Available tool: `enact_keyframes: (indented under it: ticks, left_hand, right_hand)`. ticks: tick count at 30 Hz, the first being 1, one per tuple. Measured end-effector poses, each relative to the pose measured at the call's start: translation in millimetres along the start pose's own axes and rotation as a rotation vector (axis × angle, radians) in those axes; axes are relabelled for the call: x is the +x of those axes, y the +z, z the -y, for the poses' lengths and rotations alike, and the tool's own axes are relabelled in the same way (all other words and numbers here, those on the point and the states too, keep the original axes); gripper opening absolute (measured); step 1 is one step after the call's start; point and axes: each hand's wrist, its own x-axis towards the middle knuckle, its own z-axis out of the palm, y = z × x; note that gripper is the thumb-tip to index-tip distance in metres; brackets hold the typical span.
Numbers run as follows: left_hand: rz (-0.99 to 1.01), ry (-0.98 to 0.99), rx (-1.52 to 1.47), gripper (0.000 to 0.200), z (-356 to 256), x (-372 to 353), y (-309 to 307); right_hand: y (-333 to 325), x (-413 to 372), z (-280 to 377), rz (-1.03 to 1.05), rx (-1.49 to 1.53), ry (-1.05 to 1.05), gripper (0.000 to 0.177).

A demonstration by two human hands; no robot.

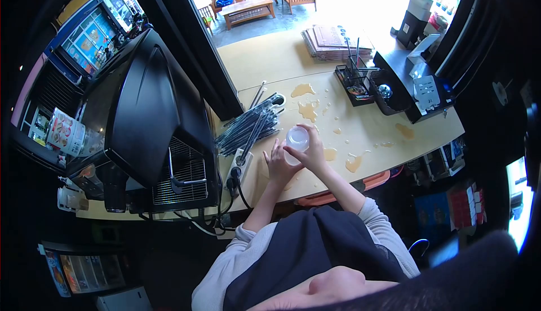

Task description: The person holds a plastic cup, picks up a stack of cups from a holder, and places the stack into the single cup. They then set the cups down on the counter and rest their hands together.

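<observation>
A clear plastic cup [297,137] is in front of me over the wooden counter, its round mouth facing up toward the camera. My right hand [313,152] grips it near the rim from the right, with fingers behind and thumb in front. Lower on the left, my left hand [280,166] is curved against the cup's lower part; the contact is partly hidden. Puddles of light brown liquid [307,111] lie spread over the counter around the cup, some beyond it and some to the right.
A pile of wrapped black straws [248,128] and a power strip [239,167] with plugs lie left of my hands. The black coffee machine [146,125] stands farther left. Beyond are a black organizer [355,83], stacked cardboard [335,41] and a dark tray [389,92].
</observation>
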Motion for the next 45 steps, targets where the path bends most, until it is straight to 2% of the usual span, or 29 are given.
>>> enact_keyframes:
  ticks: [16,26,28,29,31,35,37,40,45]
  left_hand:
    - [-0.025,0.026,-0.033,0.110,15.1,-3.2,10.6]
    - [-0.075,0.057,-0.080,0.109,17.8,-3.6,13.8]
    - [-0.050,0.057,-0.038,0.106,1.4,-6.8,1.7]
    - [-0.050,0.057,-0.037,0.106,0.2,-7.8,2.5]
    - [-0.091,0.056,-0.042,0.103,0.2,-9.1,5.5]
    - [-0.077,0.043,0.006,0.102,5.6,-7.6,8.1]
    - [-0.026,0.052,0.035,0.103,12.4,-8.6,10.7]
    - [-0.015,0.053,0.018,0.104,12.3,-8.2,9.2]
    - [-0.014,0.042,0.031,0.105,7.3,-8.9,5.7]
  right_hand:
    - [3.3,-2.8,3.4,0.001,0.029,0.069,0.071]
    - [0.9,3.2,-4.0,-0.041,0.034,0.023,0.067]
    - [-6.4,15.7,-11.9,-0.018,0.218,0.128,0.065]
    - [-10.9,22.4,-7.1,-0.018,0.219,0.128,0.065]
    - [-24.3,34.1,12.5,-0.019,0.111,-0.087,0.066]
    - [-21.1,12.8,-5.7,0.134,0.019,-0.162,0.076]
    - [-11.0,-4.0,-15.7,0.170,0.063,-0.087,0.079]
    - [-2.9,-10.6,-18.8,0.090,0.012,0.033,0.076]
    - [-2.5,-9.1,-21.3,0.081,0.028,0.040,0.074]
